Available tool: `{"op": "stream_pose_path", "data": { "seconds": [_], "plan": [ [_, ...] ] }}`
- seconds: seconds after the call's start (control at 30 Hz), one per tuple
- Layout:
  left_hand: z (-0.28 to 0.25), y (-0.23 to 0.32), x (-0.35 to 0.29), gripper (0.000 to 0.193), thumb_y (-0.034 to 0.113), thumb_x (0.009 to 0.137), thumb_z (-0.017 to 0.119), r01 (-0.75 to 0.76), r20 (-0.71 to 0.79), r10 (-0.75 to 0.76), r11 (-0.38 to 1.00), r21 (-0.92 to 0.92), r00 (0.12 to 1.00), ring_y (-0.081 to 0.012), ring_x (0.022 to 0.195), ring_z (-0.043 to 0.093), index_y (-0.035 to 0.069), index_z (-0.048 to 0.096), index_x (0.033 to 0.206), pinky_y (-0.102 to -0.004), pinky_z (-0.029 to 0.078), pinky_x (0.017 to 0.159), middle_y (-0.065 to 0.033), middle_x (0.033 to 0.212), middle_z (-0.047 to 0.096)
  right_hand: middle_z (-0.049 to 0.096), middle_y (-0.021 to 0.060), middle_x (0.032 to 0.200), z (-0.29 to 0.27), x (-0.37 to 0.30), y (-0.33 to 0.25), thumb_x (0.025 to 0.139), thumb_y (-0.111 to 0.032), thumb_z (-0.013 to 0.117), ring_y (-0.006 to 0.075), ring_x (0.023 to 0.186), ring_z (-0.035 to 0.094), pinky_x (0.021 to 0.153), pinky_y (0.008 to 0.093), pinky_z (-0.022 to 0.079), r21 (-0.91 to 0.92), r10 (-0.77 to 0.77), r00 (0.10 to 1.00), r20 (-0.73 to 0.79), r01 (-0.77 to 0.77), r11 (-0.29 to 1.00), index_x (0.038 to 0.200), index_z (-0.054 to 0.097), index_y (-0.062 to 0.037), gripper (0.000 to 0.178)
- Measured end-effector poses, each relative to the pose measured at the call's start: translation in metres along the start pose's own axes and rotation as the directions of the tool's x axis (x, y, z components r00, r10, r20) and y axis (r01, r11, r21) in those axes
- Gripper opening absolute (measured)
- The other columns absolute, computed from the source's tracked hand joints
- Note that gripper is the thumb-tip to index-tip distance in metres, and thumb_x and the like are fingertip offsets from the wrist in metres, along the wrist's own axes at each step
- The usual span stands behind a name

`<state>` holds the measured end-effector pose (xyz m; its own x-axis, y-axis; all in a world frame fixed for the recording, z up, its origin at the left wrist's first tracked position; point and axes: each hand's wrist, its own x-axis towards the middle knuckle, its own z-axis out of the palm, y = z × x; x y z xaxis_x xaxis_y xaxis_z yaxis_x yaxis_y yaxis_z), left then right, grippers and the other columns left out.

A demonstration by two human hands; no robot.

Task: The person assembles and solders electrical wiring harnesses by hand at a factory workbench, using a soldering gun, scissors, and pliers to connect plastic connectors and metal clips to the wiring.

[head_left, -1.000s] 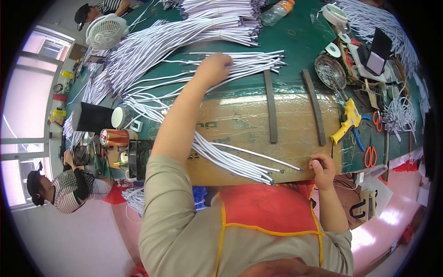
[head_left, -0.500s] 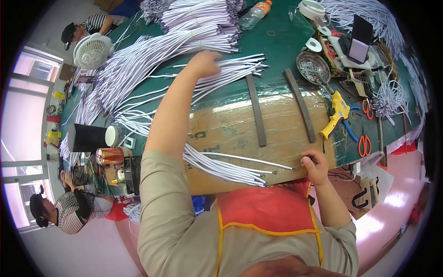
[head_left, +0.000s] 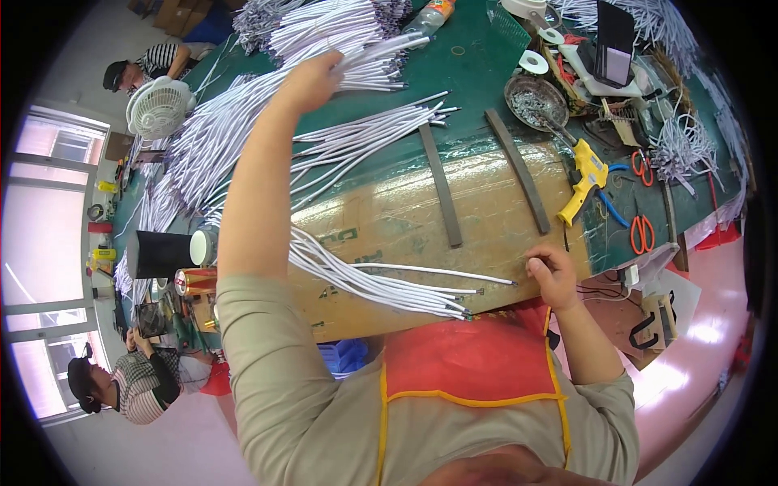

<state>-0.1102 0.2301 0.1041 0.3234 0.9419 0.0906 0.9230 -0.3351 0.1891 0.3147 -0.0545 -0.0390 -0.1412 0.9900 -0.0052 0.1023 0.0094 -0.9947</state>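
Many white cables (head_left: 215, 150): heaped, upper left, on the green surface (head_left: 478, 77).
Left hand (head_left: 312, 81): closed around several blurred cables (head_left: 381, 55) (exact count unclear), above the heap.
Near bundle (head_left: 381, 292): lying on cardboard (head_left: 405, 219).
Two dark bars (head_left: 441, 186): beyond it, apart.
Right hand (head_left: 552, 277): loosely curled; whether it grips anything, I cannot tell.

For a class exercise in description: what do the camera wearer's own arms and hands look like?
No glove shows on the left hand or the right hand. Loose, short beige sleeves end near the elbows, leaving the forearms bare, with no watch visible.
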Motion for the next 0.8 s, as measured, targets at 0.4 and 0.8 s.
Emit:
{"op": "stream_pose_path", "data": {
  "seconds": [0.4, 0.8],
  "plan": [
    [0.099, 0.016, 0.017, 0.029, 0.019, 0.086, 0.06, -0.007, -0.087, 0.011, 0.999, 0.049, 0.996, -0.0382, 0.1, 0.064, 0.015, 0.067, 0.113, -0.0476, 0.051, 0.088, -0.0183, 0.107, 0.067, 0.06, 0.0044, 0.082, -0.001, 0.002, 0.005, 0.091, -0.01, 0.061, 0.0102, 0.07, 0.057, 0.065, 0.0242, 0.047, -0.064, -0.099, 0.995, 0.027, 0.101, 0.993, 0.102, 0.062, 0.0016, 0.016],
    [0.113, 0.023, 0.018, 0.028, 0.025, 0.082, 0.067, 0.04, 0.068, -0.04, 0.999, 0.008, 0.997, -0.0348, 0.104, 0.062, 0.014, 0.071, 0.108, -0.0444, 0.05, 0.09, -0.0146, 0.109, 0.067, 0.065, 0.0086, 0.086, 0.002, 0.004, -0.009, 0.087, -0.013, 0.066, 0.0174, 0.077, 0.061, 0.071, 0.0287, 0.047, -0.081, -0.046, 0.999, 0.013, 0.047, 0.996, 0.096, 0.066, -0.0018, 0.014]
  ]
}}
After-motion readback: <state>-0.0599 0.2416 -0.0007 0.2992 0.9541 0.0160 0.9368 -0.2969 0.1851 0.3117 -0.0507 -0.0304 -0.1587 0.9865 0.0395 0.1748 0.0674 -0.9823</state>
